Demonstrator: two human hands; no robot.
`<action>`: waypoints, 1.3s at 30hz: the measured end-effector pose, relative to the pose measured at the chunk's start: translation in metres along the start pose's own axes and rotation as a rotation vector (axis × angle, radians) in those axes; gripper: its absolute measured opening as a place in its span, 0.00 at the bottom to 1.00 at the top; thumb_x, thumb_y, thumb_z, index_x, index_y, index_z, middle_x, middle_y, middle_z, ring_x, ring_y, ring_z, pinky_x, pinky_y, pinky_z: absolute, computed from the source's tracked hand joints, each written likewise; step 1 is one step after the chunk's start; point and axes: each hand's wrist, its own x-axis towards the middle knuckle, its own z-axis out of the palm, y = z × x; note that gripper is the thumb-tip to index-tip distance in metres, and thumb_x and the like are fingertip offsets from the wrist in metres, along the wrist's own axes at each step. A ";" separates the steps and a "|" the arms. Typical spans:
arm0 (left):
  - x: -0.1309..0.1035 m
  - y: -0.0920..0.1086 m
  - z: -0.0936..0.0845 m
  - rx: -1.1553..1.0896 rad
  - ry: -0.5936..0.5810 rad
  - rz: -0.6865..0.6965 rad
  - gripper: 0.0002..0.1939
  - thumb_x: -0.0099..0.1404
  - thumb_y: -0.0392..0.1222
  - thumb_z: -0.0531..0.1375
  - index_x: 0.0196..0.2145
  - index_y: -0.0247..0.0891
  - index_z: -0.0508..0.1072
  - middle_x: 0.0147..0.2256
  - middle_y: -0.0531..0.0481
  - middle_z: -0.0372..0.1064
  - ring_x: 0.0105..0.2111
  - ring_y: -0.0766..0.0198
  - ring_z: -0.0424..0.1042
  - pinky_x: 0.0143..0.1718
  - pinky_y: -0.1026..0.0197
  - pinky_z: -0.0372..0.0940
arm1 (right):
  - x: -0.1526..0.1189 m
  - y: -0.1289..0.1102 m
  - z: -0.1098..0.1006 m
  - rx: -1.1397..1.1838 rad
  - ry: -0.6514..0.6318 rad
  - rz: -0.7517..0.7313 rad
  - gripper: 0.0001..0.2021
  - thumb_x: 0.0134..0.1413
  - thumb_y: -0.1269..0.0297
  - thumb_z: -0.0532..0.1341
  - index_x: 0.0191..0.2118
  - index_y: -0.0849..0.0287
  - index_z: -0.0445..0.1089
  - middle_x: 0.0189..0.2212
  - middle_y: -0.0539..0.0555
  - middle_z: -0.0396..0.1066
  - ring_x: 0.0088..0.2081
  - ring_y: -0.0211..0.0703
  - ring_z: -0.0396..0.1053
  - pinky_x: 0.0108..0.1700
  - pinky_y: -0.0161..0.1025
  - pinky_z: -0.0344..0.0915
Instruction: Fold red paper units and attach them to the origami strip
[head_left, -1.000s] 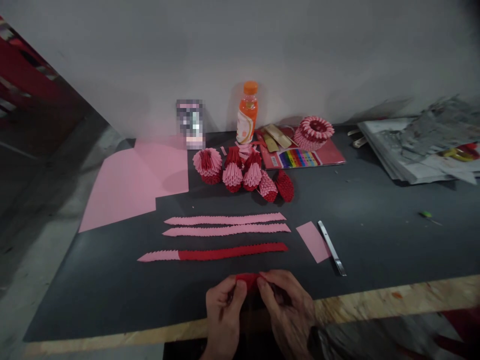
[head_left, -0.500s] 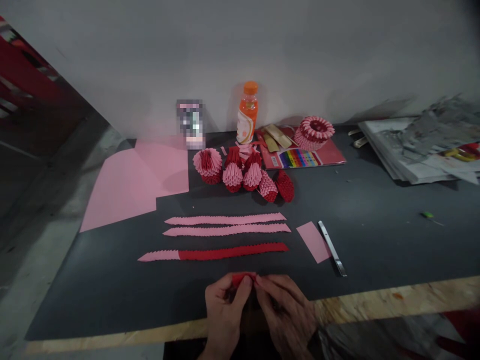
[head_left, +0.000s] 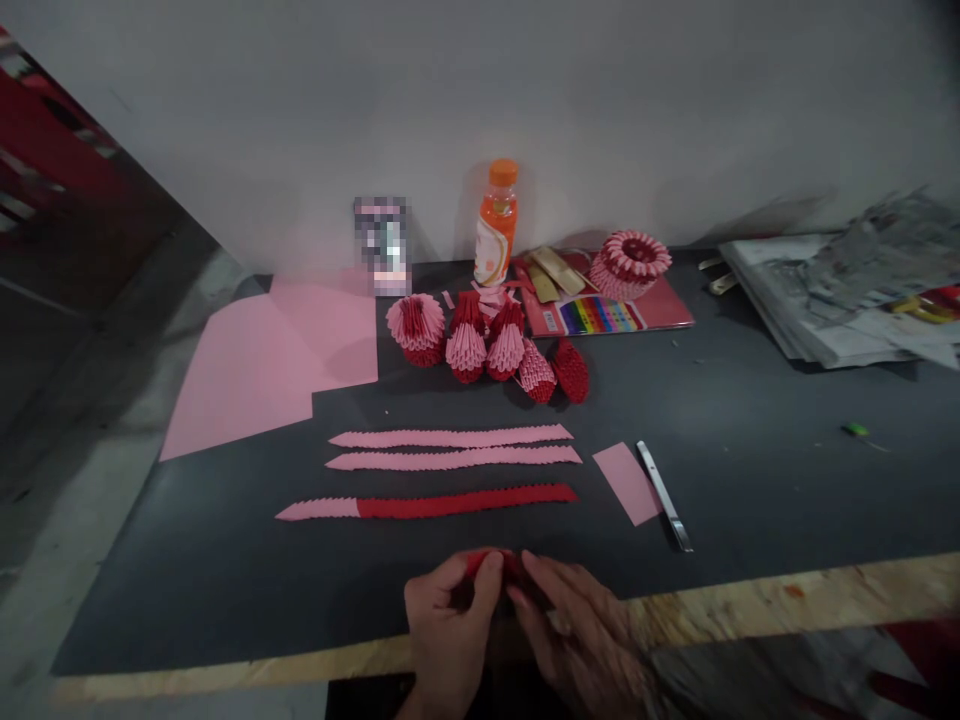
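Over the table's front edge, my left hand [head_left: 450, 620] pinches a small piece of red paper [head_left: 511, 567] between thumb and fingers. My right hand [head_left: 581, 620] closes on the right end of the same piece, its fingers partly hiding it. Just beyond my hands lies a folded-paper strip [head_left: 465, 503], pink at its left end and red along the rest. Two all-pink folded strips [head_left: 450, 438] run side by side behind it. To the right are a small pink paper rectangle [head_left: 628, 485] and a slim silver utility knife [head_left: 664, 495] touching its edge.
Large pink sheets [head_left: 247, 370] cover the left of the table. Red and pink folded-paper pieces [head_left: 466, 345] stand at the back, near an orange drink bottle [head_left: 496, 225] and a flat red packet [head_left: 660, 315]. A stack of papers [head_left: 795, 310] sits at the right.
My right hand has shifted slightly right and its thumb and index finger have parted a little around the red paper's end. My left hand still grips the piece.
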 end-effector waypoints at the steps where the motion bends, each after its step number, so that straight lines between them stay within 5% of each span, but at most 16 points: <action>1: -0.001 0.000 0.001 0.022 0.011 0.027 0.12 0.63 0.56 0.75 0.27 0.50 0.91 0.23 0.50 0.87 0.23 0.55 0.84 0.28 0.59 0.79 | 0.003 -0.003 0.003 -0.002 0.010 0.017 0.19 0.53 0.68 0.77 0.46 0.34 0.89 0.35 0.44 0.92 0.28 0.51 0.89 0.33 0.39 0.90; 4: -0.004 -0.003 0.003 0.026 0.040 0.061 0.07 0.62 0.50 0.75 0.26 0.54 0.91 0.22 0.55 0.86 0.21 0.58 0.83 0.26 0.61 0.77 | 0.008 -0.010 0.011 -0.011 -0.025 0.051 0.06 0.62 0.64 0.74 0.38 0.42 0.87 0.29 0.45 0.89 0.24 0.45 0.86 0.27 0.34 0.85; 8: -0.005 -0.002 0.003 0.064 0.062 0.095 0.07 0.61 0.49 0.75 0.26 0.54 0.91 0.20 0.56 0.86 0.18 0.59 0.81 0.21 0.62 0.75 | 0.005 -0.008 0.018 0.011 0.025 0.074 0.05 0.65 0.62 0.73 0.36 0.43 0.86 0.28 0.45 0.86 0.24 0.42 0.84 0.25 0.32 0.82; 11: -0.004 0.003 0.001 0.078 0.076 0.107 0.09 0.62 0.52 0.74 0.26 0.53 0.91 0.21 0.54 0.86 0.18 0.57 0.82 0.23 0.62 0.77 | -0.002 -0.003 0.015 -0.077 0.044 -0.109 0.14 0.68 0.67 0.69 0.48 0.37 0.88 0.30 0.47 0.87 0.26 0.43 0.85 0.29 0.33 0.84; 15: -0.003 0.006 -0.002 0.005 0.017 0.031 0.14 0.66 0.57 0.71 0.28 0.51 0.92 0.24 0.50 0.89 0.23 0.54 0.87 0.28 0.60 0.82 | -0.006 0.001 0.004 -0.255 -0.085 -0.307 0.32 0.66 0.73 0.67 0.69 0.31 0.77 0.35 0.46 0.90 0.31 0.46 0.89 0.33 0.36 0.88; 21: -0.003 -0.004 -0.008 -0.129 -0.121 -0.139 0.24 0.65 0.68 0.72 0.34 0.44 0.94 0.32 0.42 0.92 0.35 0.46 0.92 0.40 0.55 0.86 | -0.008 0.010 -0.004 -0.300 -0.133 -0.334 0.37 0.66 0.73 0.64 0.73 0.30 0.71 0.39 0.45 0.92 0.34 0.49 0.91 0.37 0.40 0.90; 25: 0.004 -0.009 -0.008 -0.203 -0.180 -0.203 0.26 0.60 0.68 0.76 0.34 0.41 0.93 0.31 0.42 0.91 0.32 0.53 0.88 0.37 0.58 0.83 | -0.002 0.013 -0.008 -0.171 -0.238 -0.272 0.30 0.66 0.72 0.66 0.66 0.30 0.80 0.39 0.46 0.91 0.33 0.46 0.90 0.37 0.37 0.89; 29: 0.011 -0.004 -0.007 -0.104 -0.148 -0.125 0.23 0.63 0.64 0.75 0.29 0.40 0.90 0.23 0.50 0.83 0.24 0.61 0.80 0.30 0.63 0.76 | 0.008 0.006 -0.009 -0.080 -0.206 -0.063 0.16 0.65 0.67 0.68 0.51 0.39 0.88 0.35 0.47 0.89 0.26 0.41 0.86 0.33 0.32 0.86; 34: 0.008 -0.003 -0.006 0.035 -0.126 -0.013 0.18 0.67 0.57 0.71 0.28 0.43 0.88 0.23 0.49 0.83 0.26 0.60 0.81 0.30 0.63 0.74 | 0.015 -0.001 0.000 -0.066 -0.154 0.062 0.05 0.61 0.60 0.74 0.41 0.42 0.89 0.32 0.46 0.88 0.27 0.42 0.87 0.31 0.31 0.84; 39: 0.005 -0.015 -0.005 -0.186 -0.235 -0.140 0.22 0.57 0.62 0.79 0.35 0.40 0.87 0.30 0.46 0.87 0.31 0.58 0.83 0.35 0.61 0.76 | 0.017 -0.007 0.006 -0.107 -0.063 0.081 0.05 0.63 0.63 0.73 0.35 0.44 0.86 0.29 0.44 0.86 0.26 0.40 0.85 0.31 0.31 0.83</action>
